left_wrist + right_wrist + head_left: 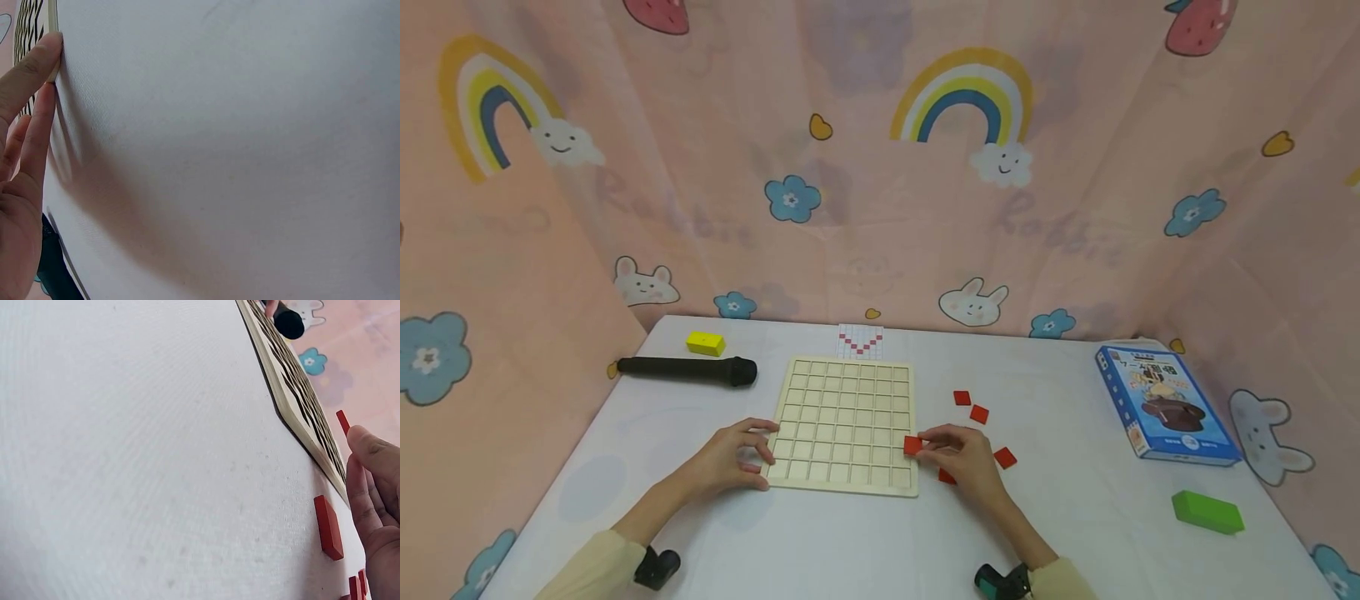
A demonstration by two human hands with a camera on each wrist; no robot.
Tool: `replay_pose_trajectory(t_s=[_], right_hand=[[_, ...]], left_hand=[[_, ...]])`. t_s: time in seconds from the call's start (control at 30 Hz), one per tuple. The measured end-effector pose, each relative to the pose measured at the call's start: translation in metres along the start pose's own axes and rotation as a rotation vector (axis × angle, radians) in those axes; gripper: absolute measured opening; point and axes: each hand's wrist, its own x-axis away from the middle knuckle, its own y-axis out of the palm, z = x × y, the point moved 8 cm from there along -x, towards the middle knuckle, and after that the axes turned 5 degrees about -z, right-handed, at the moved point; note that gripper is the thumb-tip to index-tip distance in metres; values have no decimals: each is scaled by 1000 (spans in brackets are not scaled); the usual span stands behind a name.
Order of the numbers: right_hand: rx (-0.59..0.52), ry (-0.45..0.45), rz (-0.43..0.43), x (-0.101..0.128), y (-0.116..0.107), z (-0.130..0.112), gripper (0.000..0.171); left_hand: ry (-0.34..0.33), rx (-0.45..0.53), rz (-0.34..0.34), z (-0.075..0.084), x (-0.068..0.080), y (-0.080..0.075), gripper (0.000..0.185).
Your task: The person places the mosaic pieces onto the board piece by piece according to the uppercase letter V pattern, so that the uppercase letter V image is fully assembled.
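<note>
A pale wooden grid board (842, 429) lies flat on the white table, its squares bare apart from the right edge. My left hand (730, 454) rests with spread fingers against the board's left side; in the left wrist view its thumb (42, 56) touches the board's edge. Between thumb and fingertips, my right hand (962, 462) pinches a red square tile (912, 446) over the right edge of the board. From the right wrist view, this held tile (343, 422) appears tilted and raised. Several loose red tiles (1005, 457) lie around the right hand, one partly hidden by it.
Behind the board lies a small grid card (861, 342) with a red V-shaped pattern. A black microphone (685, 370) and a yellow block (705, 343) are at back left. On the right are a blue box (1168, 404) and a green block (1207, 512).
</note>
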Motion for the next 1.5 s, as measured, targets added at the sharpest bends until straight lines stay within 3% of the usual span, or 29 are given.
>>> replay_pose_trajectory(t_s=[0.43, 1.5], right_hand=[[-41, 11, -30, 0, 17, -3, 27], [-74, -102, -88, -5, 49, -21, 27]], left_hand=[[-23, 1, 9, -1, -1, 1, 26], [10, -6, 3, -2, -1, 2, 26]])
